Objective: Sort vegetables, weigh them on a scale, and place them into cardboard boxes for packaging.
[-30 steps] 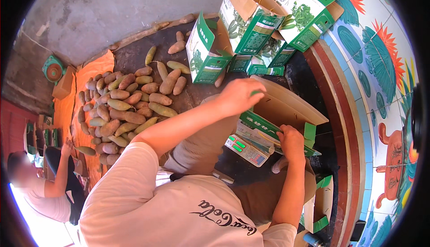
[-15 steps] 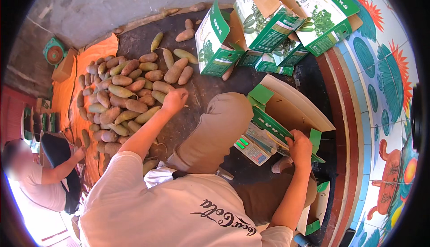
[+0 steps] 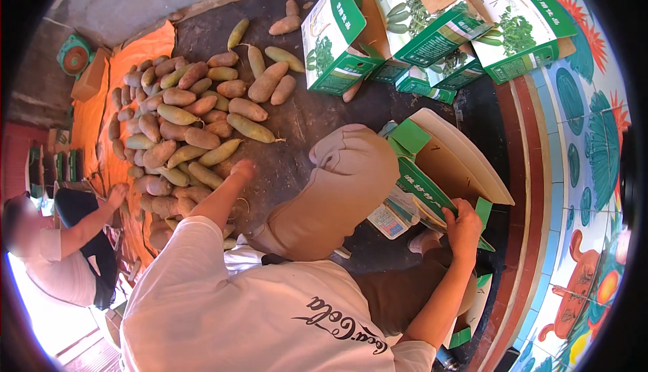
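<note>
My left hand [image 3: 241, 169] is over the near right edge of a heap of muddy green radishes [image 3: 177, 134]. Its fingers are smeared by motion, so I cannot make out whether they hold anything. A pale green radish [image 3: 251, 128] with a thin root tail lies just beyond it. My right hand [image 3: 464, 223] grips the near top edge of an open green-and-white cardboard box [image 3: 425, 190], thumb and fingers closed on the panel. A scale [image 3: 387, 223] with a keypad is partly visible beside the box; the box's bottom is hidden.
Several printed cartons [image 3: 432, 21] stand at the far right, near the painted tile wall [image 3: 567, 149]. The heap rests partly on an orange sheet [image 3: 94, 136]. Another person [image 3: 64, 250] reaches toward its left side. A green dial scale [image 3: 75, 56] is at the far left.
My left hand has drawn back toward me from the heap's right side, leaving the tailed radish in full view. My right hand keeps its hold on the box. The view has shifted slightly.
</note>
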`<action>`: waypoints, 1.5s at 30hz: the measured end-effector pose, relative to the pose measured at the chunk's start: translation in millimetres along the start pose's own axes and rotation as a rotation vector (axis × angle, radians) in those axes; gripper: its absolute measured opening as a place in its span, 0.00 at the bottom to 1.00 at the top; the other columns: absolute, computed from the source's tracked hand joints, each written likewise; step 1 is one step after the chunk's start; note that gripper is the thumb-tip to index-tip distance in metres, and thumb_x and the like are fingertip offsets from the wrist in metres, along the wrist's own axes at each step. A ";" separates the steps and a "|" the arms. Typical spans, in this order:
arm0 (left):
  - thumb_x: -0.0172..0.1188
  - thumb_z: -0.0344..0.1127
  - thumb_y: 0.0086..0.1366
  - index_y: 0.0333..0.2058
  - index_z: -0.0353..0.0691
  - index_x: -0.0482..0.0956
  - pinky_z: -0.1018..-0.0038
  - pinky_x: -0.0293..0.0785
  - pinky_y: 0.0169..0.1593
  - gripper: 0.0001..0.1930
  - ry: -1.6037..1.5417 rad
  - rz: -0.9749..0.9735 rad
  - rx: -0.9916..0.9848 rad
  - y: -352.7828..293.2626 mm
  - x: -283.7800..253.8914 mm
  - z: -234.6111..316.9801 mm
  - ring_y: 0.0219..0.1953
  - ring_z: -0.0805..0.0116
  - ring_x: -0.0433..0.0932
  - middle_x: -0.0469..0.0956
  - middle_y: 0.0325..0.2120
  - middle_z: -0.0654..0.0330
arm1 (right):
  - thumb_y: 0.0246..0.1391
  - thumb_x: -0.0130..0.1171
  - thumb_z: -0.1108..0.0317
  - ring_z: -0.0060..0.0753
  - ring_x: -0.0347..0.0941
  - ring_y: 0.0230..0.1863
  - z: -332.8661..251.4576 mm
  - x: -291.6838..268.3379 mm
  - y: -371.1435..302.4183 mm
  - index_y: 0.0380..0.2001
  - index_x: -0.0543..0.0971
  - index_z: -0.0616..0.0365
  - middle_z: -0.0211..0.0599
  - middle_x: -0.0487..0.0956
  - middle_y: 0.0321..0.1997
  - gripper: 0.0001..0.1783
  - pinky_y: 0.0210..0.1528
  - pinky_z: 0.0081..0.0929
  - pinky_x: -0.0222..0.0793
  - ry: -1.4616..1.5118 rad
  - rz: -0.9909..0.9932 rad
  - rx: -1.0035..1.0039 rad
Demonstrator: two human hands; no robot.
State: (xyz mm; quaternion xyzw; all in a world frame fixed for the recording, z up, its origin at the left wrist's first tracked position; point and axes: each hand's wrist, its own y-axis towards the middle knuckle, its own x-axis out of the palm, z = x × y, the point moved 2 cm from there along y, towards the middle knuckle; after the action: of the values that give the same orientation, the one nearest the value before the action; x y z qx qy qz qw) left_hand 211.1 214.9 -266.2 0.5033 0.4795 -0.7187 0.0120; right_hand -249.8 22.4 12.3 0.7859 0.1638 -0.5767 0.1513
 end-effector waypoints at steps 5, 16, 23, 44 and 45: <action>0.54 0.40 0.57 0.46 0.42 0.75 0.66 0.66 0.54 0.18 -0.069 0.036 0.040 41.2 20.0 -10.2 0.53 0.55 0.69 0.67 0.54 0.55 | 0.39 0.63 0.74 0.48 0.72 0.31 -5.8 3.1 8.3 0.28 0.75 0.59 0.42 0.75 0.28 0.09 0.32 0.36 0.66 0.057 0.013 -0.026; 0.54 0.33 0.56 0.53 0.44 0.68 0.62 0.66 0.55 0.23 0.227 -0.029 0.175 62.0 5.0 66.5 0.57 0.60 0.64 0.49 0.64 0.62 | 0.40 0.61 0.76 0.46 0.73 0.31 -6.2 1.8 11.3 0.29 0.75 0.60 0.43 0.75 0.28 0.09 0.35 0.32 0.67 0.091 -0.007 0.033; 0.54 0.33 0.57 0.54 0.45 0.67 0.64 0.68 0.54 0.23 0.218 -0.093 0.139 101.3 21.1 67.2 0.56 0.59 0.67 0.54 0.63 0.60 | 0.38 0.62 0.77 0.45 0.73 0.32 -7.8 0.7 16.0 0.28 0.75 0.59 0.41 0.76 0.29 0.10 0.34 0.34 0.68 0.093 -0.022 0.035; 0.53 0.32 0.57 0.36 0.41 0.75 0.63 0.74 0.43 0.08 0.063 0.212 0.231 57.0 9.2 2.6 0.41 0.55 0.77 0.78 0.34 0.51 | 0.40 0.62 0.74 0.46 0.72 0.33 -14.5 -4.8 14.2 0.30 0.75 0.58 0.40 0.75 0.28 0.10 0.35 0.37 0.66 0.076 -0.050 0.028; 0.53 0.33 0.57 0.35 0.41 0.75 0.63 0.73 0.43 0.08 0.037 0.163 0.261 55.8 8.0 -1.2 0.41 0.55 0.77 0.78 0.34 0.51 | 0.40 0.62 0.74 0.46 0.72 0.33 -14.3 -5.1 13.4 0.30 0.75 0.58 0.40 0.75 0.28 0.10 0.35 0.37 0.66 0.081 -0.036 0.031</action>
State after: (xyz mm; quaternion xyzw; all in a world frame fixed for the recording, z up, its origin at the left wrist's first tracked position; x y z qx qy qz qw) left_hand 235.9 189.3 -309.9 0.5511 0.3398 -0.7621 -0.0039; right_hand -233.1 16.0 22.0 0.8079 0.1751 -0.5494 0.1219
